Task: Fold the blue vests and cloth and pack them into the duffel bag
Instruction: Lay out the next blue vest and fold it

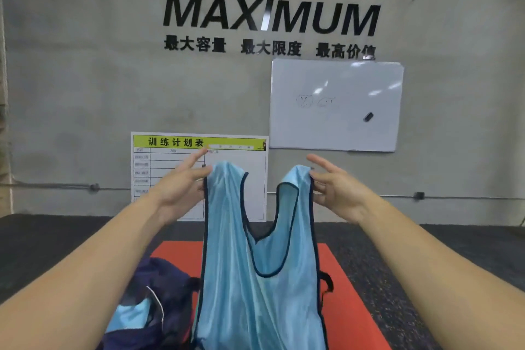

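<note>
At about 7 o'clock a dark navy duffel bag (159, 290) of soft, crumpled fabric lies open on the red mat (349, 304), with a light blue piece of cloth (133, 312) showing inside its mouth; the hanging vest hides the bag's right part. At 9 o'clock, against the grey concrete wall (85, 65), leans a training chart (170, 156) with a yellow-green header, partly covered by the left hand (181, 187). That hand pinches the vest's left shoulder strap between thumb and lower fingers, the upper fingers straight and spread. The blue vest (255, 278), at centre running down to 6 o'clock, is thin, shiny mesh with dark navy piping round a deep U neckline, held up in the air over the mat. The right hand (338, 187) pinches the right strap the same way, its upper fingers splayed. At 1 o'clock hangs a glossy whiteboard (335, 105) under black MAXIMUM lettering (270, 14)
</note>
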Demonstrator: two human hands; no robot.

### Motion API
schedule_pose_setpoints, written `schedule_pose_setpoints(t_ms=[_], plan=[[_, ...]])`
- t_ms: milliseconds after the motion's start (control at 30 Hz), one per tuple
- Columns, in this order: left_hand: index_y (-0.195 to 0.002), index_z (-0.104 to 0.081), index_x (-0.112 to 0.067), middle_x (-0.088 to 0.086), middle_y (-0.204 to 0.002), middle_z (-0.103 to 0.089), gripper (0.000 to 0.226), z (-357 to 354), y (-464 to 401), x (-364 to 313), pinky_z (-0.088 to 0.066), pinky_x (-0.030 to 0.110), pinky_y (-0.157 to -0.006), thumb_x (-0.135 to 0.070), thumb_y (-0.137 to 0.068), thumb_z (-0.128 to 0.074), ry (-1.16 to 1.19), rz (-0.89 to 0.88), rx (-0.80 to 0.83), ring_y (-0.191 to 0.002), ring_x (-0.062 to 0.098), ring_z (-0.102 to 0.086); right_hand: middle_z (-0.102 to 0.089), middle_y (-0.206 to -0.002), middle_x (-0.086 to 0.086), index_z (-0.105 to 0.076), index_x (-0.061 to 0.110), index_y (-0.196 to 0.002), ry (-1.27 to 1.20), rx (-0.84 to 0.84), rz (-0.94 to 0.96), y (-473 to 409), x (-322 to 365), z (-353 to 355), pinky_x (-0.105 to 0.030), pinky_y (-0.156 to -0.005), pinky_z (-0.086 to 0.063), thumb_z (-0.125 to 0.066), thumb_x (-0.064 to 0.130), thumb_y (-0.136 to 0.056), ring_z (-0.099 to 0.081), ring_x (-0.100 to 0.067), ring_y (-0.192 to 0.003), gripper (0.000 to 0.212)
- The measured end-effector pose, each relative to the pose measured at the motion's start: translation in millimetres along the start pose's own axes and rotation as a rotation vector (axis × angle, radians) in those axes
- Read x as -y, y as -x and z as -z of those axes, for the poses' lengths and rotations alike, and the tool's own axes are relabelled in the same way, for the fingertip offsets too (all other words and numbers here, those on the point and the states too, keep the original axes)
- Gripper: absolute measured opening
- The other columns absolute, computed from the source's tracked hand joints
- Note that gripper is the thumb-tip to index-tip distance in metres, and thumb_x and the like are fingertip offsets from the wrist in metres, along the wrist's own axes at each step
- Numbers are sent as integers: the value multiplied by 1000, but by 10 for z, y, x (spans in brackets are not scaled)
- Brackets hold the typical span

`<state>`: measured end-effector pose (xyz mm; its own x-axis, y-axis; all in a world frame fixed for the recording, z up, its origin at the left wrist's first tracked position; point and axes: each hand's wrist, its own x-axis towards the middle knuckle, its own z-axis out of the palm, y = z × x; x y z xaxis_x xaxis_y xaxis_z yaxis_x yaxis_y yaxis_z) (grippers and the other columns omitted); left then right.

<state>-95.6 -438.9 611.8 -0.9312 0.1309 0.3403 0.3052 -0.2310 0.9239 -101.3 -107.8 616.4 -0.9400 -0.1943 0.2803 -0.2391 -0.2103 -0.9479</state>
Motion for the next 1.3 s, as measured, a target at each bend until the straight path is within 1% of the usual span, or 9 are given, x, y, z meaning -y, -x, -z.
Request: schedule_pose_setpoints(t_ms=[167, 367, 467, 633, 933, 1033, 1133, 1200, 1300], plan=[[-149, -40, -47, -10, -134, -59, 52, -15, -118, -341, -48, 42, -105, -21, -105, -53, -68, -76, -25, -123, 15, -62, -67, -132, -2, -50, 33, -144, -16, 0, 52, -51, 489, 27, -43, -103, -53, -69, 28, -96, -64, -21, -115, 52], [-119, -73, -25, 12, -122, -72, 32, 78, -154, -648, -53, 39, -96, -5, -97, -62, -247, -168, -116, -102, 24, -70, -68, -113, -4, -73, 23, -121, 154, -136, 52, -135, 775, 32, -37, -104, -49, -65, 15, -99, -61, -17, -100, 25], [-120, -72, -24, 9, -115, -74, 33, 178, -109, -818, -55, 35, -89, -4, -95, -64, -376, -154, -131, -103, 23, -71, -70, -112, 2, -72, 23, -124, 279, -183, 75, -118, 945, 103, -29, -92, -50, -68, 16, -97, -63, -16, -99, 28], [-120, -70, -23, 5, -114, -73, 29, 351, -49, -1079, -53, 31, -88, -10, -95, -67, -603, -166, -224, -105, 22, -69, -73, -121, -3, -73, 21, -121, 451, -261, 87, 27, 1155, 249, -39, -108, -49, -71, 15, -94, -67, -19, -109, 28], [-111, -71, -17, 13, -109, -74, 23, 410, 159, -1282, -53, 34, -85, -15, -88, -76, -704, -129, -196, -97, 26, -71, -72, -121, -10, -78, 23, -112, 521, -340, 170, 331, 1335, 297, -47, -105, -53, -78, 15, -88, -67, -22, -98, 25], [-102, -77, -15, 10, -104, -77, 51, 385, 349, -1355, -54, 39, -96, -43, -62, -92, -692, -133, -137, -98, 25, -73, -73, -120, -11, -77, 21, -112, 522, -320, 190, 494, 1415, 313, -39, -95, -57, -78, 14, -88, -69, -20, -96, 25], [-90, -80, -19, -3, -81, -76, 78, 355, 473, -1447, -56, 31, -84, -64, -28, -95, -756, -176, -164, -78, 14, -71, -74, -115, -8, -78, 19, -110, 553, -318, 200, 658, 1491, 321, -34, -94, -56, -79, 16, -87, -69, -20, -99, 24], [-85, -78, -16, -9, -67, -67, 64, 297, 527, -1505, -53, 26, -75, -59, -42, -95, -784, -224, -211, -68, 9, -63, -75, -112, -8, -79, 18, -103, 572, -335, 209, 735, 1537, 320, -35, -95, -56, -81, 17, -85, -69, -19, -99, 19], [-87, -75, -10, -3, -74, -64, 37, 154, 624, -1573, -44, 22, -68, -39, -67, -87, -749, -296, -221, -71, 11, -56, -75, -107, -6, -78, 15, -97, 602, -343, 238, 828, 1620, 292, -30, -85, -56, -81, 20, -84, -69, -18, -96, 14]])
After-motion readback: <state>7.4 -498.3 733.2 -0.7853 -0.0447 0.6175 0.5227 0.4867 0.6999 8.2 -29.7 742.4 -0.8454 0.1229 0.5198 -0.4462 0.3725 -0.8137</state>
